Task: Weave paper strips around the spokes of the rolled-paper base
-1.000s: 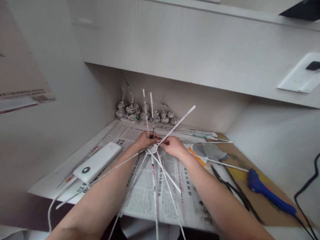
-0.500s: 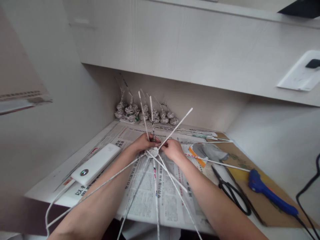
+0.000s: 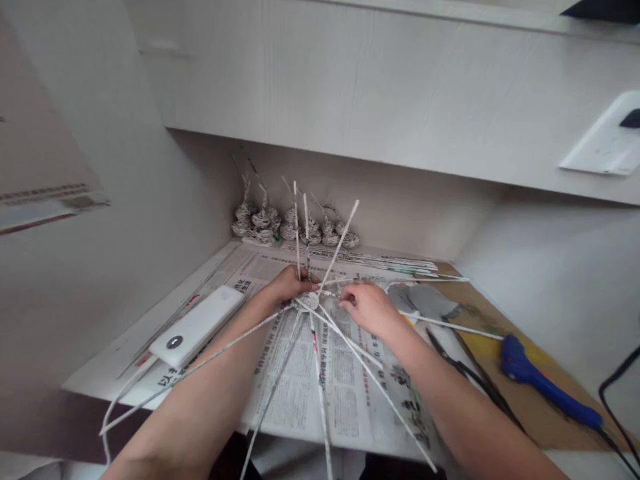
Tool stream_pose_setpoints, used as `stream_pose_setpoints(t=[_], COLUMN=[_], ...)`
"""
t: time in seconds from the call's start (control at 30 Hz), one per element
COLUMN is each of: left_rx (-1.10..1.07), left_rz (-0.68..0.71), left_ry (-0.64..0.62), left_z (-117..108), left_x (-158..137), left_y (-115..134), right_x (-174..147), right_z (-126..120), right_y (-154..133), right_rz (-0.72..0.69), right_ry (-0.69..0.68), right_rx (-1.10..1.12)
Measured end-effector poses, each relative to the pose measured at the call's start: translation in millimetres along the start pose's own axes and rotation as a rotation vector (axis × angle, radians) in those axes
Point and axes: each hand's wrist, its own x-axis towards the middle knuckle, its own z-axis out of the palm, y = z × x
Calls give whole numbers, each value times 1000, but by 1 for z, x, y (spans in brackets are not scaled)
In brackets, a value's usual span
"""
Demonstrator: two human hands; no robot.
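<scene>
The left hand (image 3: 291,283) pinches the edge of a small round woven paper base (image 3: 309,302), fingers behind it and thumb in front. Just to its right, the right hand (image 3: 369,305) is curled closed, its thumb and fingertips drawn together on a thin paper strip (image 3: 331,294) that runs to the base. The base is near the middle of the table, above spread newspaper (image 3: 350,413). Long paper spokes (image 3: 341,241) radiate from it: three point up and away, others slope toward the person, one crossing the left forearm.

To the left lies a white power bank (image 3: 200,327) with a pale cable. Beyond the hands, woven gourd shapes (image 3: 263,220) stand in a row against the back wall, with loose paper rods (image 3: 380,261) lying before them. To the right are grey flat pieces (image 3: 425,300), black scissors (image 3: 442,349) partly hidden by the right forearm, and a blue glue gun (image 3: 547,388) on brown board (image 3: 555,433).
</scene>
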Motion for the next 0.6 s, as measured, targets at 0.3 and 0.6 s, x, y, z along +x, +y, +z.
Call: stream_pose_setpoints(t=[0.3, 0.6], left_rx=[-304, -907], left_rz=[-23, -53], left_ry=[86, 202], left_z=[8, 26], left_x=[-2, 6], left_y=[5, 14], right_x=[-40, -22], right_z=[-18, 22], right_y=[-7, -5], right_rz=[26, 300], right_ry=[-295, -64], right_rx=[1127, 1174])
